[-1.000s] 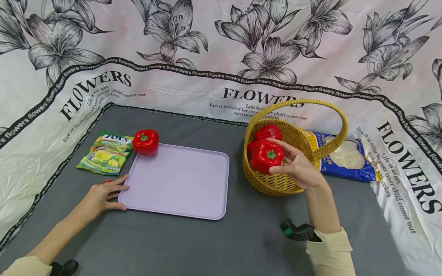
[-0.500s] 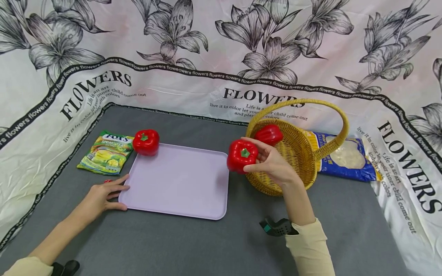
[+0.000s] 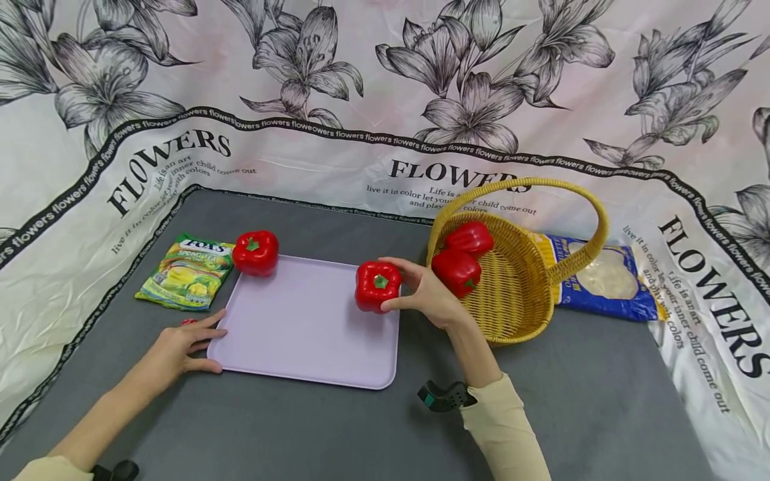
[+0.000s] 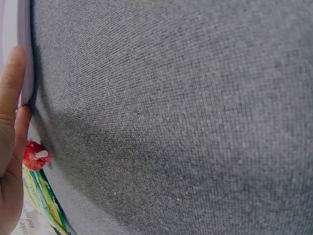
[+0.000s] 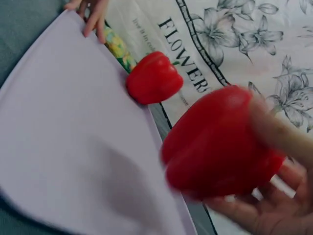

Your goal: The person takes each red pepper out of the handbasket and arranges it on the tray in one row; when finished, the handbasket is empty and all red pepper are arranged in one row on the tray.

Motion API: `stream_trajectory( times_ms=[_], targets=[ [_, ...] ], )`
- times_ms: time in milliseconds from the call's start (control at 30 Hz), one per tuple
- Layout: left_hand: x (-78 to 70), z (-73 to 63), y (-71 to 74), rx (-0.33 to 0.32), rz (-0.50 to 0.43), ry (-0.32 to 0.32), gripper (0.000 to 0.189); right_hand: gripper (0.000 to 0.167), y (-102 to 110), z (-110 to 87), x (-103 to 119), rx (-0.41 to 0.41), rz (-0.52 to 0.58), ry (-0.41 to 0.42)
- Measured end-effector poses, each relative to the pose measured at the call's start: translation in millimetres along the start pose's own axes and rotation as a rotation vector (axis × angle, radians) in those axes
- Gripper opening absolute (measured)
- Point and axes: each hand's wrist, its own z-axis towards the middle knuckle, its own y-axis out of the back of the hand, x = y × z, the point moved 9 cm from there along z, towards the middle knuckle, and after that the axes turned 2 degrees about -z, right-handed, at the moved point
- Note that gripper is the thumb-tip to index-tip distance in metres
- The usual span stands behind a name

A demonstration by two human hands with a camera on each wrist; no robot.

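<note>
My right hand grips a red bell pepper between thumb and fingers, over the right part of the lilac tray. In the right wrist view the held bell pepper casts a shadow on the tray. Another red bell pepper sits at the tray's back left corner. My left hand rests at the tray's left edge, thumb and fingers extended against the rim; in the left wrist view its fingertips touch the tray's side. Two more red bell peppers lie in the yellow wicker basket.
A green and yellow FOX'S candy bag lies left of the tray. A small red wrapped item is just beyond my left hand. A blue and yellow packet lies behind the basket, whose tall handle arches up.
My right hand has carried the red bell pepper left, out of the basket and over the tray. The left hand has stayed at the tray's edge. The view has shifted slightly.
</note>
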Motion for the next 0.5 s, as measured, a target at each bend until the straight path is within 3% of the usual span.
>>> stream_trajectory(
  times_ms=[100, 500],
  targets=[
    [0.3, -1.6, -1.5, 0.009, 0.048, -0.004, 0.059, 0.068, -6.6, 6.1, -9.8, 0.006, -0.017, -0.040],
    [-2.0, -0.9, -3.3, 0.004, -0.020, -0.009, 0.060, 0.071, -9.3, 20.9, -24.3, -0.056, -0.031, -0.110]
  ],
)
